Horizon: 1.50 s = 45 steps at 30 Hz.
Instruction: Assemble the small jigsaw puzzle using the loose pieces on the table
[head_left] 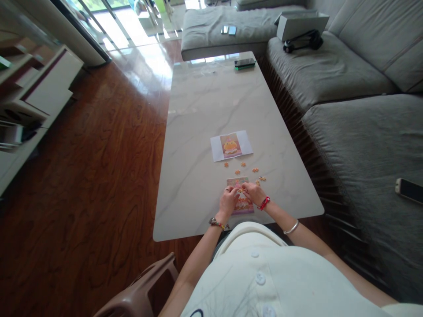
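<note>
A partly assembled jigsaw puzzle (243,210) with pink and orange colours lies near the table's front edge. Both of my hands are over its upper half, fingertips close together. My left hand (228,200) has its fingers pinched at a small yellowish puzzle piece (241,190). From the other side, my right hand (254,193) pinches at the same spot. My fingers partly cover the piece and the puzzle around it. Loose orange puzzle pieces (237,172) are scattered just beyond the puzzle, several in all, some close to my right hand.
A printed reference picture (244,141) lies flat beyond the loose pieces on the marble-patterned table (198,105). A dark phone (244,63) rests at the far end. Grey sofas (363,127) line the right and back. A plastic stool (145,281) stands at lower left.
</note>
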Tool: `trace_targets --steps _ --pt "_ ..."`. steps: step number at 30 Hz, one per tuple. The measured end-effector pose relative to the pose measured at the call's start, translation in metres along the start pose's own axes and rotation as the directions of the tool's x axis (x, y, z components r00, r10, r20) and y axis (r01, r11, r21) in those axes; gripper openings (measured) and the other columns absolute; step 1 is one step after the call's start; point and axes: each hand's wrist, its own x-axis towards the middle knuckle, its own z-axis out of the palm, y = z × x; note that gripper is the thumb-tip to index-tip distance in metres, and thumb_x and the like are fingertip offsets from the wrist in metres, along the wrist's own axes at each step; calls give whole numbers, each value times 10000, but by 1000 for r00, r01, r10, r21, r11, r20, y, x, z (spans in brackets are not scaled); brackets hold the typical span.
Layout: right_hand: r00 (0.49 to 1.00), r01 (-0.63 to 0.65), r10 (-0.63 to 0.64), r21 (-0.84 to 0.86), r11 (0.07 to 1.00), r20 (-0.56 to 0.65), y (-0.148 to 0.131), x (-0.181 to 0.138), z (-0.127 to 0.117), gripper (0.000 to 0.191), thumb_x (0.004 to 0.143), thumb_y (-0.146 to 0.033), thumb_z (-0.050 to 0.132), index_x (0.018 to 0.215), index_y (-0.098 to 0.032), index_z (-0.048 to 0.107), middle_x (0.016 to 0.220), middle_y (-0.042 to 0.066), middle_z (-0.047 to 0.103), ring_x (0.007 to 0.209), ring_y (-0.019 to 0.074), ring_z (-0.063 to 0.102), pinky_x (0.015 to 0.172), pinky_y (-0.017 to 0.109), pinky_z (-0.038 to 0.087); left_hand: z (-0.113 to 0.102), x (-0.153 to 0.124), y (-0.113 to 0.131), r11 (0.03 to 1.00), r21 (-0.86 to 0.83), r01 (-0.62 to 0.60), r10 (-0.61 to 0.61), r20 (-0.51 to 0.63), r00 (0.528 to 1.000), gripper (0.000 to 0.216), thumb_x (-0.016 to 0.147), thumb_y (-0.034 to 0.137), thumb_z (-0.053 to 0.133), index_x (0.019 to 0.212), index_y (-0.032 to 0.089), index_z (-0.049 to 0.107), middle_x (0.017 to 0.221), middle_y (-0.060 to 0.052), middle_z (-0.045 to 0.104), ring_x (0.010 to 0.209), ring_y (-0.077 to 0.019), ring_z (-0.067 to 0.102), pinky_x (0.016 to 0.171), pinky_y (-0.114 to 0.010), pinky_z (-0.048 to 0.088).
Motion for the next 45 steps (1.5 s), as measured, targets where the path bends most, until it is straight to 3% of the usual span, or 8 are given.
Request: trace_targets --steps 8,15,23,32,45 --pt "998 -9 13 69 998 -64 -1 1 9 108 748 -169 483 849 -170 520 795 44 576 758 143 521 671 244 396 -6 10 -2 1000 30 -4 3 49 999 202 783 276 415 927 236 550 875 -28 500 759 -104 473 618 -190 376" --pt "997 24 -21 36 999 -76 1 5 15 107 764 -165 465 817 -162 558 796 49 582 790 149 511 699 255 404 -8 12 2 986 136 92 -109 127 986 273 811 329 329 944 239 550 898 -31 510 795 -124 472 608 -203 357" --pt "992 106 -105 12 994 -72 5 6 17 160 775 -143 443 716 -164 590 794 57 589 809 142 506 721 258 411 -2 10 -2 992 92 88 -91 31 995 202 766 276 444 944 230 530 913 -32 505 816 -125 475 650 -212 375" --pt "990 120 -114 65 991 -81 3 6 19 167 778 -168 453 785 -193 618 851 52 590 844 144 506 762 288 417 3 9 -7 999 -14 50 -51 -31 998 153 774 259 427 825 201 559 822 -25 500 727 -105 473 658 -220 389" --pt "994 82 -72 127 988 -82 3 7 20 142 760 -147 458 802 -173 591 830 57 565 811 139 502 729 273 418 2 7 -18 992 -129 -10 5 -36 999 150 756 177 433 853 183 548 853 -29 478 743 -95 483 715 -221 416"
